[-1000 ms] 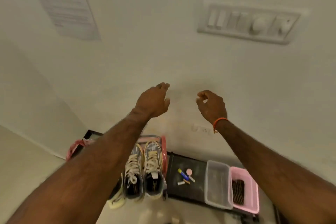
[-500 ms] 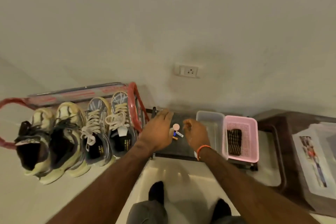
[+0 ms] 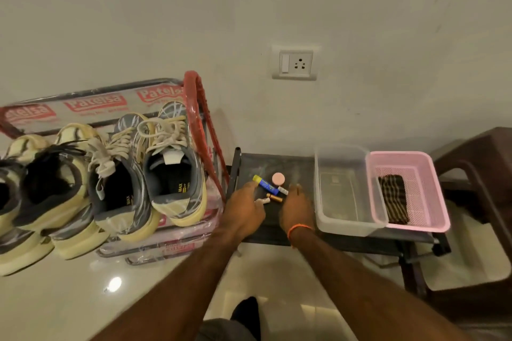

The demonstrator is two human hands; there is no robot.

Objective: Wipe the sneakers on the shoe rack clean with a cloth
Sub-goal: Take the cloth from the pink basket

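Several grey and cream sneakers (image 3: 166, 174) sit heels toward me on a red, plastic-wrapped shoe rack (image 3: 199, 108) at the left. A folded dark striped cloth (image 3: 393, 199) lies in a pink basket (image 3: 432, 188) at the right. My left hand (image 3: 243, 210) and my right hand (image 3: 295, 209) hover low over a small black table (image 3: 277, 232), fingers extended, holding nothing. Between their fingertips lie a blue and yellow tube (image 3: 266, 184), a pink round cap (image 3: 278, 178) and some batteries (image 3: 274, 198).
A clear plastic tub (image 3: 343, 224) stands beside the pink basket on the black table. A dark brown chair (image 3: 476, 174) is at the far right. A wall socket (image 3: 295, 63) sits above the table. The floor below is glossy tile.
My view has dropped from the wall to the rack and table. Both hands came down from in front of the wall to just above the small items on the black table.
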